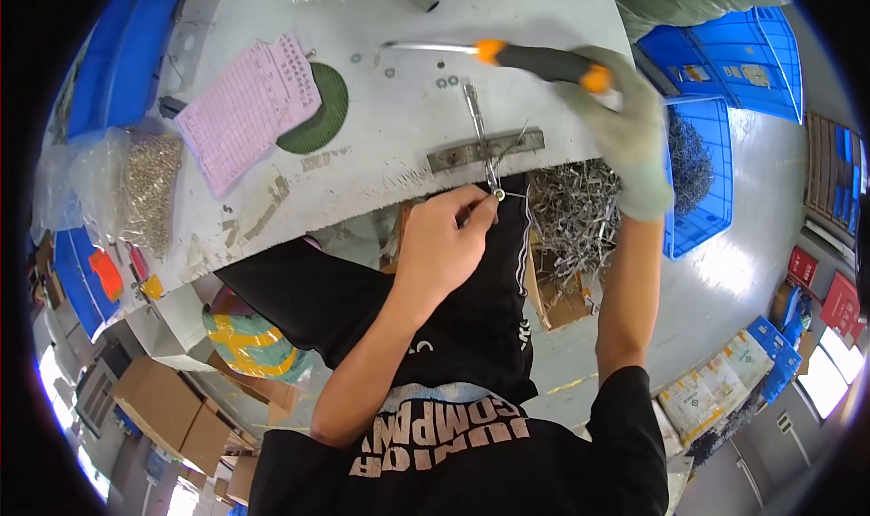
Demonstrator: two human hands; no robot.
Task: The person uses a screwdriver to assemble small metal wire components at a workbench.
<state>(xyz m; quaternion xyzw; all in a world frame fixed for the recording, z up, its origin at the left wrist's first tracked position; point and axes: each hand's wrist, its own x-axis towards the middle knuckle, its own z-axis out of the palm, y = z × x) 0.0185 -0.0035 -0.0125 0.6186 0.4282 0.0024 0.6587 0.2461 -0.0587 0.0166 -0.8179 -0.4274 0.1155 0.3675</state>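
Note:
My bare left hand [441,244] is at the table's near edge, thumb and forefinger pinched on the near end of a slender shiny metal part [473,108]. That part lies across a grey metal bar [449,159] on the tabletop; its exact kind is unclear. In my right hand [630,140], which wears a pale glove, is a screwdriver [539,61] with a black and orange handle. Held above the table, its shaft points left, apart from the metal part. Several small washers [390,73] lie beyond the bar.
A heap of metal parts [573,217] fills a cardboard box below the table edge. Blue crates [725,154] stand at the right. On the table's left are a pink written sheet [249,108], a green round pad [328,108] and a plastic bag of small fasteners [149,185].

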